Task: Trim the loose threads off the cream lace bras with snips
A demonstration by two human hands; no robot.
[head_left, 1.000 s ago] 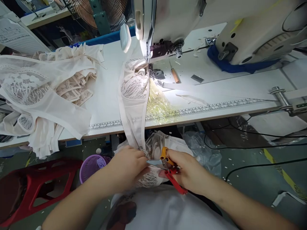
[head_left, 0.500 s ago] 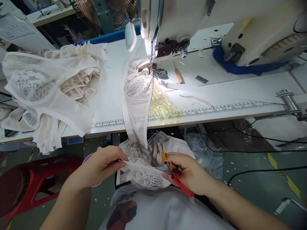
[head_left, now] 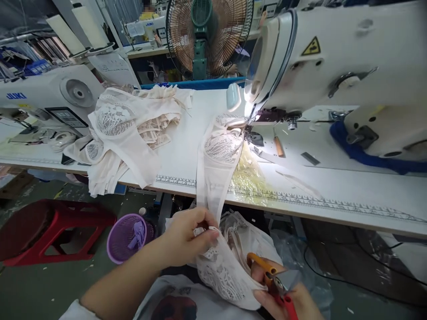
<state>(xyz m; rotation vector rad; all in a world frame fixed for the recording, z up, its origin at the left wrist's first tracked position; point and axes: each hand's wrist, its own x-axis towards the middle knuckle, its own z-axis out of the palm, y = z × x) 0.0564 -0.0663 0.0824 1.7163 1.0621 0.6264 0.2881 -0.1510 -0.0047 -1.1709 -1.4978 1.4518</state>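
With thumb and fingers, my left hand (head_left: pixel 191 235) pinches the edge of a white lace bra (head_left: pixel 230 280) above my lap. My right hand (head_left: pixel 283 295) is closed around scissors (head_left: pixel 263 264) with orange and red handles, the blades pointing away to the right. Its thumb and fingers also grip the lower end of the lace bra, so the edge stretches between both hands. Another bra section (head_left: pixel 216 164) lies under the sewing machine needle (head_left: pixel 248 116) and hangs over the table edge behind my left hand. Whether the two pieces are joined, I cannot tell.
A pile of white bras (head_left: pixel 133 129) lies left on the table (head_left: pixel 180 155). Near the needle are an orange-handled tool (head_left: pixel 279 146) and yellowish plastic (head_left: pixel 248 178). A red stool (head_left: pixel 73 231) and purple basket (head_left: pixel 116 242) stand below left. A fan (head_left: pixel 210 35) is behind.
The head view has tilted up and turned left. My right hand has moved down along the bra, and its scissor blades now point away from the fabric edge. My left hand still pinches the bra.
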